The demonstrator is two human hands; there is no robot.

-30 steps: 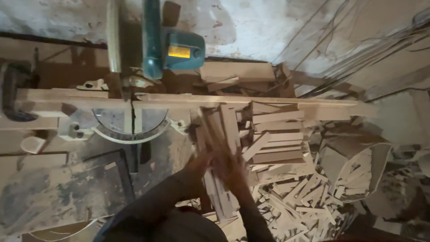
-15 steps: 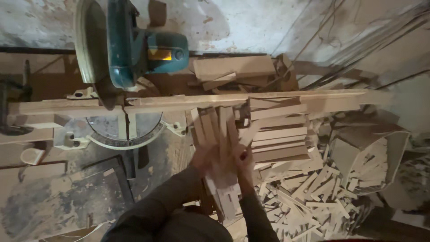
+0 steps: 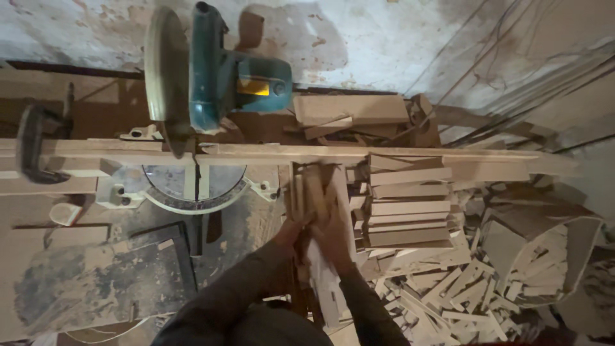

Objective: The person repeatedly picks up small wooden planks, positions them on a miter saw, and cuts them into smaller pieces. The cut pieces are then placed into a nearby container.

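Both my hands grip one bundle of long wooden strips [image 3: 315,192], which lies pointing away from me toward the saw fence. My left hand [image 3: 291,232] clasps the bundle's left side and my right hand [image 3: 334,238] wraps over its top and right side. The near end of the strips [image 3: 323,288] runs down between my dark sleeves. A teal mitre saw [image 3: 214,67] stands at the back left with its blade guard raised above the round turntable [image 3: 192,186].
A long wooden fence rail [image 3: 384,154] crosses the bench. Stacked cut boards [image 3: 407,205] lie just right of the bundle. Many offcuts [image 3: 448,295] and a box of scraps [image 3: 544,256] fill the right. A black clamp [image 3: 35,154] sits at far left.
My hands have stayed on the strip bundle, sliding it slightly forward toward the fence. My view has shifted, so the saw now appears farther left and closer.
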